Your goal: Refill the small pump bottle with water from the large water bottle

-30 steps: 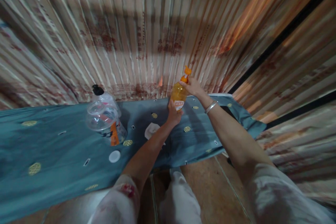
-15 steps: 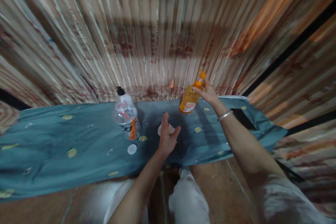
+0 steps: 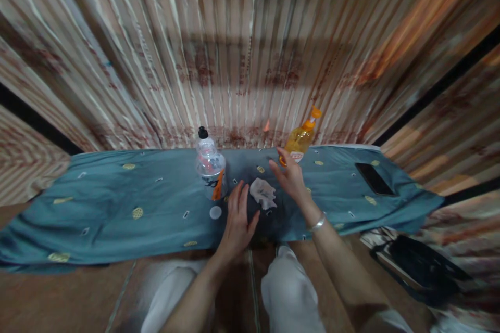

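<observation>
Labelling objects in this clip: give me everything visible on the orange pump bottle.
The orange pump bottle looks like clear plastic holding amber liquid, with an orange pump head and spout on top and a white label with red print near its base. It stands on the blue patterned cloth by the corrugated wall. The right hand is just before it; whether they touch is unclear.

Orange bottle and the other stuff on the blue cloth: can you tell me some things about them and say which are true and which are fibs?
1. The orange bottle stands at the back of the blue cloth. True.
2. The right hand grips the orange bottle. False: it is open, just in front of it.
3. A crumpled white tissue lies between the hands. True.
4. The clear bottle has a white cap. False: its cap is black.
5. The left hand holds a phone. False: the black phone lies on the cloth.
</observation>
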{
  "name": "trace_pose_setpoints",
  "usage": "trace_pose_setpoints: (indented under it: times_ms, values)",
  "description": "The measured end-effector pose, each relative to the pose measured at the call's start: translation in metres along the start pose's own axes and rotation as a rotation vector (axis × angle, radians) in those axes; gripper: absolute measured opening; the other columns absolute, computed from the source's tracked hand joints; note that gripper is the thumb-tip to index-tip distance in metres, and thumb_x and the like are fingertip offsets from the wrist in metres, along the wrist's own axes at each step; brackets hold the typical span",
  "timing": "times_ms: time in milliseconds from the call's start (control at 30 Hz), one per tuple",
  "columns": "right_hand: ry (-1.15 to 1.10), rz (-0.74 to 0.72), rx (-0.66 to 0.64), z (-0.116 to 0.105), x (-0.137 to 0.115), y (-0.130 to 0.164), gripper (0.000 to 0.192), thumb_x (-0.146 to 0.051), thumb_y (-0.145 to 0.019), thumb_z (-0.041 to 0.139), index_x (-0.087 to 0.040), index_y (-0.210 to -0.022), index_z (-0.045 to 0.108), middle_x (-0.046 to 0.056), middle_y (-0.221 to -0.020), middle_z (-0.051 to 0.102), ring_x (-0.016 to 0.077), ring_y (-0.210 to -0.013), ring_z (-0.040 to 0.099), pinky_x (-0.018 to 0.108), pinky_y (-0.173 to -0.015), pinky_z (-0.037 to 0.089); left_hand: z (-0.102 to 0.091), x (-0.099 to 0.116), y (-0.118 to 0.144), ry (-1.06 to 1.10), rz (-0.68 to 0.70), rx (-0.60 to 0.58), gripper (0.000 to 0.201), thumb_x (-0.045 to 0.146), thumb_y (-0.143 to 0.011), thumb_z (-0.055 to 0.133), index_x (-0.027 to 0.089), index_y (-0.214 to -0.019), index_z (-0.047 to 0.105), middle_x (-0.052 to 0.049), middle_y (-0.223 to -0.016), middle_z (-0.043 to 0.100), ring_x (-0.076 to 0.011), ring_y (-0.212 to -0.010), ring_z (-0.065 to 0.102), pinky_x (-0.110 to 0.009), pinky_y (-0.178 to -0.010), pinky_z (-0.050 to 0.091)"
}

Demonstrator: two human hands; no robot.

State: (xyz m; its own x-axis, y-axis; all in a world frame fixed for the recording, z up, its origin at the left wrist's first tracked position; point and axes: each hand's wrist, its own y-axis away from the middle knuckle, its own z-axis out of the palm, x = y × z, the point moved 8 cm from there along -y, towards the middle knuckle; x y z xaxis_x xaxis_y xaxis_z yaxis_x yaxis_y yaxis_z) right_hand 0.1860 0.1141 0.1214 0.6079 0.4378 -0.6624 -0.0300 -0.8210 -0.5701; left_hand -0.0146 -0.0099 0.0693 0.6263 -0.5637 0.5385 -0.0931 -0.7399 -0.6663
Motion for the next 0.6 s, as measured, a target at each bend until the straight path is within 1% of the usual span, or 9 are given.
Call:
trace_pose_setpoints:
  times_ms: [67,167,300,400,467,533,600]
  values:
    - [-0.058,-0.028,-0.094,0.030,-0.017,-0.020,0.060,-0.057,-0.097,0.069,-0.021,-0.145,0.066,0.017,-0.147,0.074,0.0345,-0.134,0.072,0.053,-0.115,0.057,-0.005,-0.010,0.008,-0.031,-0.001,-0.007,0.076,0.025,-0.108,0.056,0.028,-0.174,0.021,-0.021,-0.169,0.045,-0.0344,-0.160,0.045,-0.057,-0.125,0.045]
    - [-0.113,-0.031,-0.245,0.073,-0.040,-0.063,0.061,-0.049,-0.094,0.078,-0.021,-0.147,0.066,0.016,-0.145,0.075,0.0345,-0.134,0.072,0.052,-0.117,0.056,-0.010,-0.021,0.018,-0.050,0.013,-0.016,0.078,0.023,-0.107,0.056,0.029,-0.175,0.018,-0.021,-0.168,0.046,-0.0347,-0.158,0.047,-0.057,-0.124,0.046]
    - [-0.165,0.003,-0.456,0.137,-0.069,-0.110,0.081,-0.048,-0.082,0.094,-0.020,-0.152,0.063,0.017,-0.152,0.070,0.0354,-0.142,0.067,0.053,-0.122,0.050,-0.012,-0.030,0.028,-0.035,-0.005,-0.037,0.077,0.019,-0.107,0.054,0.029,-0.175,0.019,-0.020,-0.162,0.053,-0.0335,-0.152,0.053,-0.056,-0.122,0.048]
    - [-0.157,0.033,-0.586,0.182,-0.084,-0.128,0.087,-0.037,-0.075,0.099,-0.016,-0.152,0.063,0.020,-0.155,0.066,0.0344,-0.144,0.065,0.049,-0.122,0.050,-0.016,-0.034,0.031,-0.003,-0.025,-0.056,0.073,0.018,-0.106,0.055,0.027,-0.172,0.025,-0.019,-0.154,0.059,-0.0320,-0.144,0.059,-0.054,-0.119,0.050]
    - [-0.189,0.009,-0.623,0.204,-0.094,-0.133,0.079,-0.032,-0.071,0.100,-0.016,-0.143,0.071,0.017,-0.148,0.071,0.0325,-0.139,0.068,0.046,-0.121,0.050,-0.018,-0.034,0.030,0.015,-0.015,-0.073,0.069,0.019,-0.105,0.055,0.026,-0.169,0.030,-0.018,-0.150,0.061,-0.0314,-0.140,0.061,-0.053,-0.117,0.052]
    - [-0.251,-0.025,-0.639,0.220,-0.101,-0.135,0.057,-0.028,-0.073,0.097,-0.017,-0.125,0.079,0.012,-0.131,0.079,0.0298,-0.128,0.072,0.044,-0.116,0.052,-0.021,-0.034,0.030,0.023,-0.001,-0.076,0.066,0.020,-0.106,0.056,0.025,-0.167,0.032,-0.018,-0.148,0.061,-0.0313,-0.138,0.062,-0.052,-0.115,0.054]
    - [-0.306,-0.017,-0.647,0.230,-0.103,-0.134,0.032,-0.027,-0.076,0.091,-0.017,-0.105,0.081,0.006,-0.107,0.082,0.0271,-0.109,0.076,0.042,-0.103,0.058,-0.023,-0.036,0.030,0.021,0.001,-0.064,0.064,0.021,-0.106,0.055,0.024,-0.165,0.033,-0.019,-0.147,0.061,-0.0316,-0.137,0.062,-0.053,-0.114,0.054]
